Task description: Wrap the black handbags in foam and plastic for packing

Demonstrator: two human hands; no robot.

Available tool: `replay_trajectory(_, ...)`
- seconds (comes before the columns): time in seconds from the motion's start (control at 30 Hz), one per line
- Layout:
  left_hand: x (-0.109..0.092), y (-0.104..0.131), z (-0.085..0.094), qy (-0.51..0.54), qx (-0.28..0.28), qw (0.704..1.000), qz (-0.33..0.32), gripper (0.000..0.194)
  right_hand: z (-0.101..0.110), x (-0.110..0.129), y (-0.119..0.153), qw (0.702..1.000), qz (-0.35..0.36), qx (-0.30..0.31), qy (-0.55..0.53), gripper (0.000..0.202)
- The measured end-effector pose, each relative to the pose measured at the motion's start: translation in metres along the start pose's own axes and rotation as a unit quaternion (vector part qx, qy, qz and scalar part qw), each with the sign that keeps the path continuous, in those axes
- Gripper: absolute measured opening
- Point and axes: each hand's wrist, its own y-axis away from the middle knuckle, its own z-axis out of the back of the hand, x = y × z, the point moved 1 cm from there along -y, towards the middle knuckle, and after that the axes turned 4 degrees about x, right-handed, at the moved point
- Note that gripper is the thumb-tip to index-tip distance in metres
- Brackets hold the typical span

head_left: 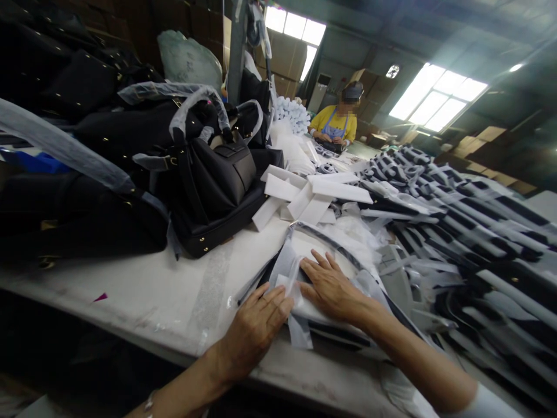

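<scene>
Nearest us, our left hand [261, 316] reaches over white wrap [282, 264] at lower centre, fingers together; whether they pinch, we cannot tell. Our right hand [328, 287] spreads flat beside it, probably steadying the wrap against the dark-edged bag [319, 314] on the table [174, 290]. Black bags [217, 174] crowd upper left, we judge, to give us elbow room.

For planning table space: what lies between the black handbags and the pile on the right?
In the head view, white strips lie between the handbags and the pile; nearer the camera, also the piece the left hand touches.
</scene>
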Motion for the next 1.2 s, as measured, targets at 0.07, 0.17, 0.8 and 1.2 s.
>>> replay_trajectory(0.07,0.0,0.0,0.0,0.001,-0.002,1.0,0.002,0.03,0.001,-0.001,-0.01,0.999,-0.017,0.021,-0.021,0.046)
replay_trajectory(0.17,0.0,0.0,0.001,-0.002,-0.008,1.0,0.01,0.028,0.006,-0.008,-0.023,0.996,-0.024,0.045,-0.079,0.044)
replay_trajectory(0.8,-0.001,0.004,-0.001,0.017,-0.005,0.999,0.037,0.04,-0.029,0.063,0.05,0.938,0.143,-0.31,-0.055,0.031)
replay_trajectory(1.2,-0.003,-0.002,0.011,-0.013,0.038,0.999,-0.006,0.034,-0.021,0.079,0.07,0.899,0.201,-0.363,-0.14,0.026)
